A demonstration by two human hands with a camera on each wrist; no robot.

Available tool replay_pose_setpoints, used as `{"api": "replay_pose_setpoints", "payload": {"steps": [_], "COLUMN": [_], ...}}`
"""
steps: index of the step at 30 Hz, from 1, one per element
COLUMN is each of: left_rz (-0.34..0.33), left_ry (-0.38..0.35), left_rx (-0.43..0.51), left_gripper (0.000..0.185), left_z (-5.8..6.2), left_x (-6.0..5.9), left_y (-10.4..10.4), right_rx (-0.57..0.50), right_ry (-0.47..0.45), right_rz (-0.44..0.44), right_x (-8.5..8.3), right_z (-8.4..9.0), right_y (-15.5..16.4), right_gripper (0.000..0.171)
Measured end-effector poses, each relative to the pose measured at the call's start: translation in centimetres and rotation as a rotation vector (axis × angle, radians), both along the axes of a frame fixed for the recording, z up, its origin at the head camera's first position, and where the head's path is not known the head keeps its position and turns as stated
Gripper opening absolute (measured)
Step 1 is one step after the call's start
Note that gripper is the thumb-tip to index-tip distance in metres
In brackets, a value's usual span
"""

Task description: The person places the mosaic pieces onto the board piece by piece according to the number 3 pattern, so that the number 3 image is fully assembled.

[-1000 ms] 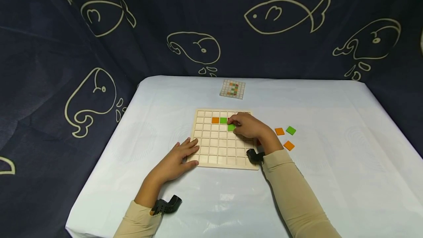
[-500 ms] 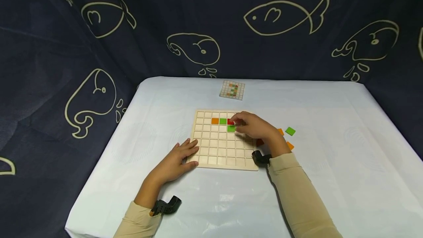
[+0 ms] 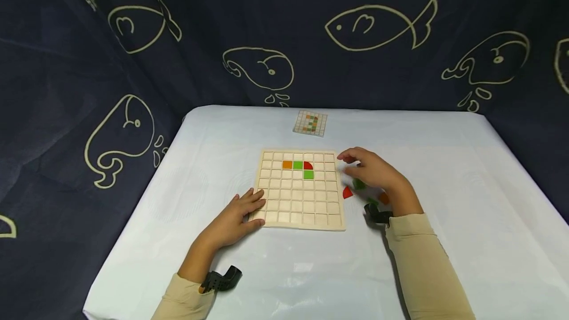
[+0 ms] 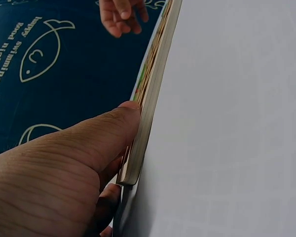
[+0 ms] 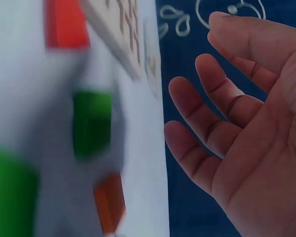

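My left hand lies flat with straight fingers on the near-left corner of the square wooden grid board, thumb against its edge. My right hand hovers wide, fingers relaxed and holding nothing, just off the board's right edge at about 3 o'clock. On the board, an orange square tile, a green square tile and a red quarter-round tile sit in a row; a second green tile lies at 6 o'clock from the red one. A loose red tile rests on the white tablecloth under my right hand. A small pattern card lies at 12 o'clock from the board.
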State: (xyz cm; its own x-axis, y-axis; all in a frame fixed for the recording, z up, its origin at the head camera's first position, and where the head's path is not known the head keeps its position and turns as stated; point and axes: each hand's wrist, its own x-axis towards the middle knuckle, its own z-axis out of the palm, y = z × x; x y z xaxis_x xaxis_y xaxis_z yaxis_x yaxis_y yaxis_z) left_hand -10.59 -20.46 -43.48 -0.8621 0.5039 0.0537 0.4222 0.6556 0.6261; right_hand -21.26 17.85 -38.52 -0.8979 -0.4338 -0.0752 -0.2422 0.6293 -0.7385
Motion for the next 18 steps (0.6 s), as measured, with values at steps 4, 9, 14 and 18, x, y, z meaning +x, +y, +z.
{"api": "replay_pose_setpoints", "payload": {"steps": [4, 9, 14, 18], "left_rz": [-0.001, 0.003, 0.001, 0.0], "left_ry": [0.008, 0.008, 0.011, 0.018], "left_rx": [0.004, 0.012, 0.002, 0.003], "left_gripper": [0.058, 0.057, 0.057, 0.057], "left_z": [0.1, 0.0, -0.1, 0.0], "left_x": [0.0, 0.1, 0.0, 0.0], "left_y": [0.0, 0.0, 0.0, 0.0], "right_rx": [0.012, 0.045, 0.091, 0.101], "right_ry": [-0.051, -0.053, -0.027, 0.009], "right_rz": [-0.074, -0.123, -0.152, -0.159], "right_x": [0.3, 0.9, 1.5, 1.8], "right_z": [0.4, 0.1, -0.7, -1.2], "right_y": [1.8, 4.1, 6.7, 8.5], "right_gripper": [0.036, 0.037, 0.036, 0.036]}}
